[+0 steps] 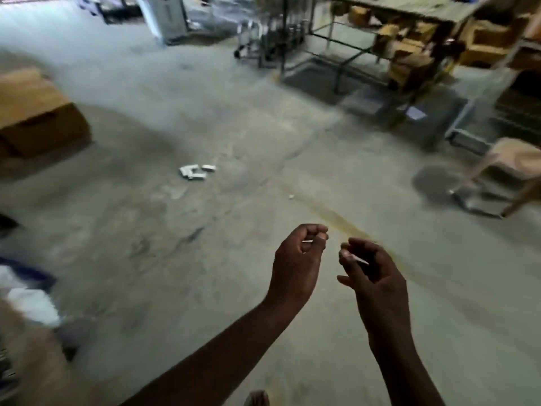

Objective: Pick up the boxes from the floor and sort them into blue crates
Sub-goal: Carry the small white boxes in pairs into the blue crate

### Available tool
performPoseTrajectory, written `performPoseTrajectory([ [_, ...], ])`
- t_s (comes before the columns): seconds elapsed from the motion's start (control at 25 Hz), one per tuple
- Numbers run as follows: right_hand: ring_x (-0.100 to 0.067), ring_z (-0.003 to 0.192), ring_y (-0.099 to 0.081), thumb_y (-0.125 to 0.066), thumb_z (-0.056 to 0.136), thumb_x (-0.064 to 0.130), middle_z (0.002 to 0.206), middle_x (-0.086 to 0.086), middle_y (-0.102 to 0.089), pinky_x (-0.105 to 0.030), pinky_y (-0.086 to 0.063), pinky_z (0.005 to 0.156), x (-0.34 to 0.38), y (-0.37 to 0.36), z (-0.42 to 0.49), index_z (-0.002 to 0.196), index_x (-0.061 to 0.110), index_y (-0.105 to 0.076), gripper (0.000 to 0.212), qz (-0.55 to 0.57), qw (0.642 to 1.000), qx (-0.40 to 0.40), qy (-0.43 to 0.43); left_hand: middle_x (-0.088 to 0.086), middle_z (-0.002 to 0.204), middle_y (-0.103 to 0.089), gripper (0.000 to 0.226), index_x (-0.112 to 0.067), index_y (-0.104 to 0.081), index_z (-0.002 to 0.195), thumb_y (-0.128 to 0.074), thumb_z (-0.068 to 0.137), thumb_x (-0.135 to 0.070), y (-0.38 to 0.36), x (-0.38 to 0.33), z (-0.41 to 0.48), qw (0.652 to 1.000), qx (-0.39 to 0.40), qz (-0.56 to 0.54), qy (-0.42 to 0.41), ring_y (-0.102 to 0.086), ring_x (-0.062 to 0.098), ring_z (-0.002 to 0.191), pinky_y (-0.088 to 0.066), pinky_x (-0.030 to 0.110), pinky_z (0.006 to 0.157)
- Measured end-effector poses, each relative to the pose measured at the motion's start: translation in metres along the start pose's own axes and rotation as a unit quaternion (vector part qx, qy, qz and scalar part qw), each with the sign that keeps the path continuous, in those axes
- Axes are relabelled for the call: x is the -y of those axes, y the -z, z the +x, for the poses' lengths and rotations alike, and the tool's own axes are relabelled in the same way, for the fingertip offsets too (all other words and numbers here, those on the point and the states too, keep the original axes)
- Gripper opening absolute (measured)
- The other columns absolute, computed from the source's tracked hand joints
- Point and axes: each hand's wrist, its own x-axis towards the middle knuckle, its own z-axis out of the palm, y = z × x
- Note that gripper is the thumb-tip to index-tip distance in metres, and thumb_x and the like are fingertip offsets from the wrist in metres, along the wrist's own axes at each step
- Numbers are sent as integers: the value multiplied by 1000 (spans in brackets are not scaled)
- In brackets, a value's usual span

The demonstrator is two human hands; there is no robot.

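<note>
Head view, swept left to right. Far left of the fingers and well beyond them, a brown cardboard carton (38, 118) on the concrete floor (234, 127), top closed, contents hidden. Nearer, low and left of the fingers, a blurred blue-and-white shape (26, 288); too smeared to call a crate or to tell its load. Ahead and left of the fingertips, well apart from both hands, a small huddle of white boxes (196, 172) lying on the floor, not yet picked up. Left hand (295, 259) raised, fingers curled in against the thumb, seemingly pinching a white sliver (307, 241). Just right of it, right hand (371, 273), fingers likewise curled, nipping a thin white strip (360, 261). Nature of either scrap too small to tell. Far right of the fingers and beyond them, a metal rack (341, 65) stacked with brown cartons (409, 68), contents unseen, and a pale stool (515, 159). Judged as the approach step: no box in hand, no blue crate plainly in view. Next move likely calls for walking forward, stooping, freeing the fingers and closing them round the boxes.
</note>
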Motion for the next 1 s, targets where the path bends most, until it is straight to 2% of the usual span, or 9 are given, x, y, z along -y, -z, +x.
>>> performPoseTrajectory([
  [0.16,-8,101,-75,-73,96,28,117,9,-76,-46,-66,81,7,-108,90,120,29,-70,25,-16,992,123,10,-9,110,-78,18,-28,-76,114,-61,103,-26,71,4,97,992,-110,-42,44,-74,9,103,-64,43,93],
  [0.32,-7,101,-75,-74,95,34,117,13,-76,-47,-66,81,16,-202,191,120,33,-69,25,-31,974,222,31,-12,109,-79,16,-30,-76,112,-62,103,-28,124,6,191,981,-180,-37,55,-74,7,102,-64,42,93],
  [0.52,-2,99,-74,-79,91,35,117,20,-74,-50,-64,82,42,-333,317,117,40,-67,29,-79,939,325,76,-13,106,-79,16,-34,-75,111,-63,104,-27,197,-3,302,948,-305,-38,83,-75,5,101,-65,43,90],
  [0.6,0,97,-74,-79,91,33,116,20,-74,-44,-64,80,48,-386,353,117,37,-66,30,-95,929,346,92,-13,110,-78,16,-34,-75,113,-64,103,-28,231,4,339,936,-334,-43,103,-75,6,104,-64,43,92],
  [0.8,8,93,-71,-80,91,29,116,19,-74,-12,-52,69,49,-530,441,118,36,-66,31,-144,914,366,98,-17,112,-77,16,-32,-77,112,-69,97,-31,335,34,455,920,-351,-33,173,-72,8,108,-61,48,100],
  [0.88,8,92,-71,-80,91,28,115,19,-74,-7,-49,66,48,-577,469,117,36,-66,31,-163,915,359,91,-17,109,-77,21,-33,-78,109,-70,90,-38,373,39,499,922,-338,-31,188,-74,10,106,-60,50,100],
  [1.0,7,91,-71,-80,91,28,114,18,-73,-3,-46,67,49,-658,521,120,34,-66,33,-185,918,341,81,-15,106,-77,17,-30,-77,111,-70,95,-32,436,43,586,925,-322,-7,201,-73,10,103,-61,49,97],
])
